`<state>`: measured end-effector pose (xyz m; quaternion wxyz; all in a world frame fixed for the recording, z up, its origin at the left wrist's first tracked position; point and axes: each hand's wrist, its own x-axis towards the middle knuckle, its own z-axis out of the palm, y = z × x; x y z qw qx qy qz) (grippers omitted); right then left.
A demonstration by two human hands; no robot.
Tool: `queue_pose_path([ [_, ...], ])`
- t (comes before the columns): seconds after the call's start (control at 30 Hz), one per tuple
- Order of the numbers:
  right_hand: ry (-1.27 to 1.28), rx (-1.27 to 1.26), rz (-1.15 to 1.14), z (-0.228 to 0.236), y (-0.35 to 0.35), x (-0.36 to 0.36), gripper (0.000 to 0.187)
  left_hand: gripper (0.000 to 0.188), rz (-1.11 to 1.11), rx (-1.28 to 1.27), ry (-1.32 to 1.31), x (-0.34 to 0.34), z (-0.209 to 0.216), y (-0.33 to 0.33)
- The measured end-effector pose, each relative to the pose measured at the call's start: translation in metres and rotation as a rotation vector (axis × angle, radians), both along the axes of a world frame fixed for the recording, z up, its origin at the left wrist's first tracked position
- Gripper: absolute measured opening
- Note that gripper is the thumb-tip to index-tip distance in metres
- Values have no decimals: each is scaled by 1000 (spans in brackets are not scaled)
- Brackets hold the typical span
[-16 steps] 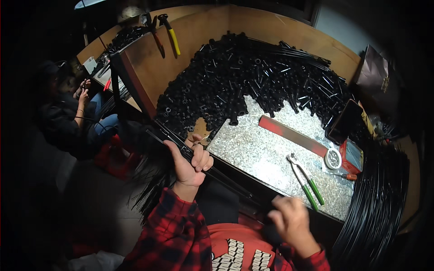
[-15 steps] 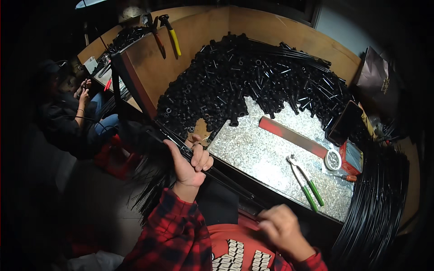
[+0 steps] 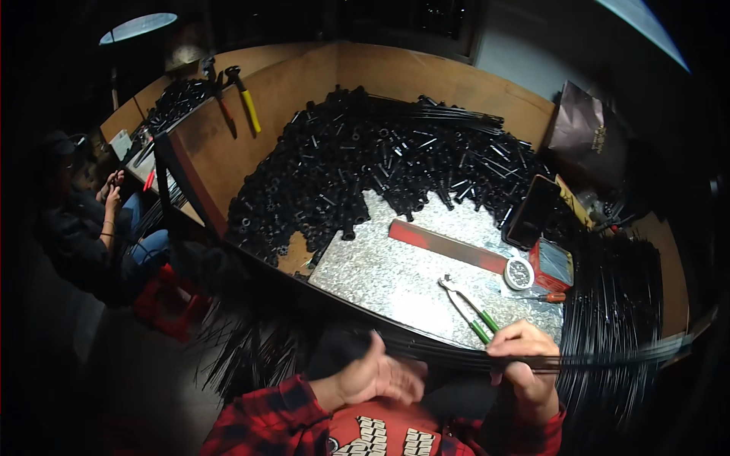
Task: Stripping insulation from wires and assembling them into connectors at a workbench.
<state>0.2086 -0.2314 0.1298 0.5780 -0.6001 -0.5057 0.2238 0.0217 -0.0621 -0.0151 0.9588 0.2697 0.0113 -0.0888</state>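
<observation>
My right hand (image 3: 526,361), at the near right, is closed round a bundle of thin black rods (image 3: 456,356). The bundle lies sideways across the near edge of the workbench, its right end reaching over toward the hanging rods. Lower left of it, my left hand (image 3: 380,378) is open, palm turned toward the bundle, thumb up and fingers stretched, slightly blurred. It grips nothing. Just beyond my right hand lie green-handled pliers (image 3: 465,308) on the speckled bench top (image 3: 380,281). A long reddish-grey bar (image 3: 449,247) rests farther back.
A large heap of black tubular parts (image 3: 365,159) fills the bench's back. At right are a phone (image 3: 532,213), a round white dial (image 3: 519,273), a red box (image 3: 549,266), a screwdriver (image 3: 555,298) and many long black rods (image 3: 616,304). Another person (image 3: 91,220) sits at the left.
My right hand has risen to the right and now holds the rod bundle. My left hand has let go of the rods, moved down and right, and opened. The view has shifted.
</observation>
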Motion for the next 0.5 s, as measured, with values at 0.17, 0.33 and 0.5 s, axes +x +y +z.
queue_pose_path([
  [0.17,-285,-199,181,-34,30,-6,10,57,133,757,-111,0,27,5],
  [0.33,-289,-271,327,-125,43,-27,32,60,572,1047,-255,24,92,28],
  [0.5,-271,-369,417,-111,55,-37,38,58,607,673,-348,34,144,36],
])
